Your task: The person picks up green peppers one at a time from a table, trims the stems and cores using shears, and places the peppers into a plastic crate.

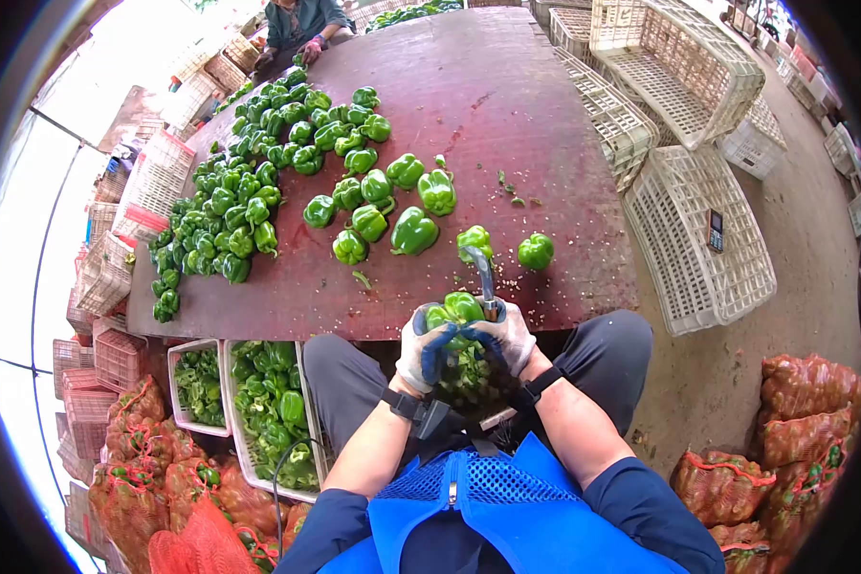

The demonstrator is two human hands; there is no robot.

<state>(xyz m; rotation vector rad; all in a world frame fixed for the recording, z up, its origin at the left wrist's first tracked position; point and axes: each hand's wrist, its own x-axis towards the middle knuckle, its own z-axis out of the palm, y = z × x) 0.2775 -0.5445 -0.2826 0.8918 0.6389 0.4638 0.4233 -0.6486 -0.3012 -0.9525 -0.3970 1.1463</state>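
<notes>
My left hand (424,350), in a white and blue glove, is closed around a green bell pepper (463,307) above the table's front edge. My right hand (510,337), gloved the same way, grips a curved metal tool (485,275) whose bent end points up and away from me. Its fingers also press against the pepper's right side. Just beyond my hands lie a pepper (474,242) and another to its right (536,252). Below my hands, between my knees, green pepper pieces (471,368) show, partly hidden by my wrists.
A large pile of bell peppers (225,206) covers the left of the red table (545,143). Crates of peppers (282,402) stand by my left knee. Net sacks (727,488) lie at both sides. A phone (715,231) rests on a crate (679,191). Another person (301,29) sits at the far end.
</notes>
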